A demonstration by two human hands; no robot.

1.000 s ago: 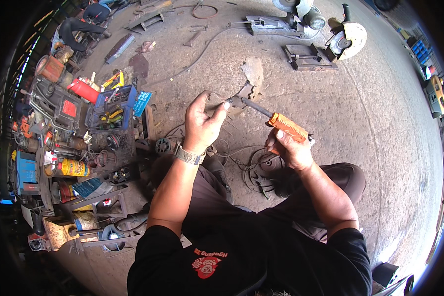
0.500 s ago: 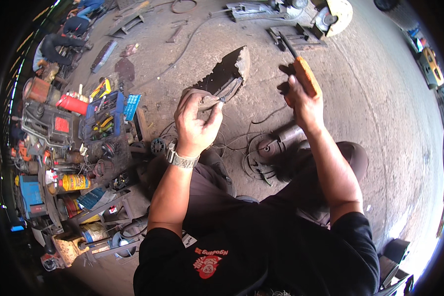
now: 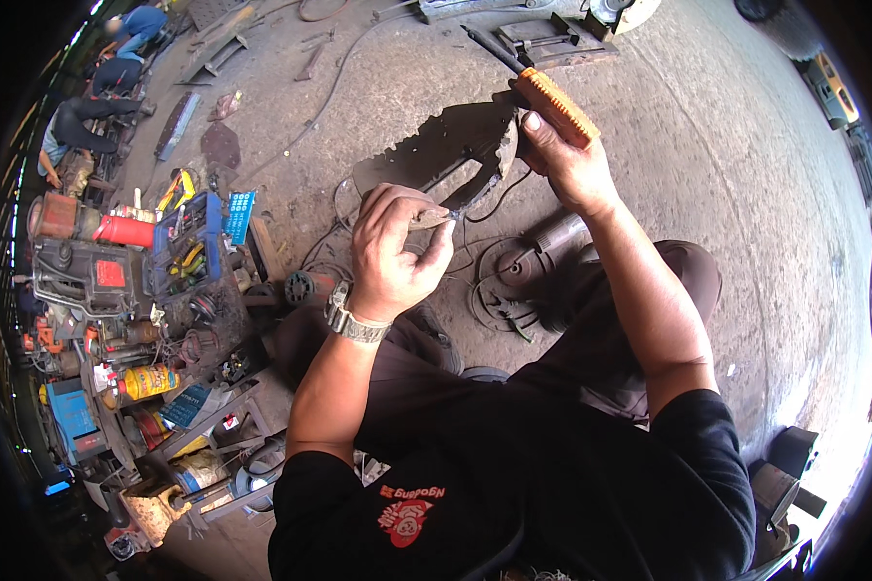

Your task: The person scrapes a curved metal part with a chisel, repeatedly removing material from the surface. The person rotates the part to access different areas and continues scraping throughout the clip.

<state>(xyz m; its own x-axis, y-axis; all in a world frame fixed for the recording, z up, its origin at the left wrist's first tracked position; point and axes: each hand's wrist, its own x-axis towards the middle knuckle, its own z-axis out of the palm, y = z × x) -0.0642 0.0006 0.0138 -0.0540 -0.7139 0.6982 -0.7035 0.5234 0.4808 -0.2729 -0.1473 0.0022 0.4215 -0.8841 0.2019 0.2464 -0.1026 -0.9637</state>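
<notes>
My left hand (image 3: 397, 247) is closed, its thumb and fingertips pinching the near end of a dark, curved metal piece (image 3: 502, 160) with ragged, worn edges. The piece extends away from my fingers, with a gap through its middle. In my right hand (image 3: 579, 176) is a tool with an orange ribbed handle (image 3: 557, 108) and a long dark shaft, pointing forward and left; its exact kind does not show. Those right fingers lie beside the far end of the metal piece, and I cannot tell whether they touch it. A thin black cable (image 3: 504, 198) curves below them.
Between my knees lie a grey motor-like body (image 3: 543, 247) and loose wires. A blue toolbox (image 3: 213, 232), yellow bottle (image 3: 150, 381) and machines crowd the left. A cutting machine (image 3: 625, 12) stands ahead; other people (image 3: 92, 121) work far left.
My right hand has moved left, bringing the orange-handled tool close to the metal piece, and the shaft tilts further left. My left hand keeps its pinch, slightly lower in view.
</notes>
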